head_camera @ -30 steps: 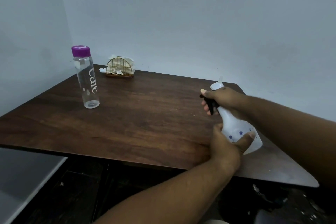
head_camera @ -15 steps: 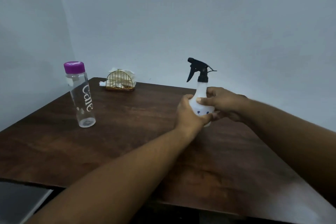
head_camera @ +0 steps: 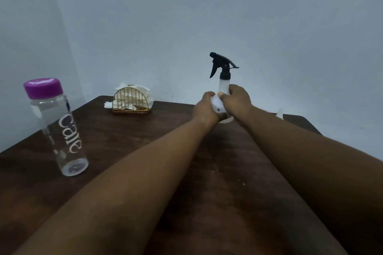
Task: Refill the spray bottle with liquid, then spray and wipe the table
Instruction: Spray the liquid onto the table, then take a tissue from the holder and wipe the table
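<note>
Spray bottle [head_camera: 224, 85] stands upright on the dark wood surface [head_camera: 217, 172], a bit right of frame centre and toward the far edge. White translucent body w/ small dark marks, black trigger head on top, nozzle pointing to frame left.

Left hand [head_camera: 205, 107] wraps the bottle's lower body from the left side, fingers curled tight on it. Right hand [head_camera: 236, 99] grips from the right at about the shoulder of the bottle, fingers clamped on it too, thumb pressed on the front. Both forearms run in from the bottom of the frame. Bottle base seems to touch the surface, partly hidden by the hands.

Left of frame: clear water bottle [head_camera: 57, 128] w/ purple cap, white lettering down its side, standing upright, cap on, well apart from the hands.

Upper centre-left, at the far edge near the wall: gold wire napkin holder [head_camera: 131, 100] w/ white paper napkins [head_camera: 136, 89] stuffed in it.

Small pale object [head_camera: 280, 112] at the far right edge of the surface, behind the right forearm; too blurry to tell what it is.
</note>
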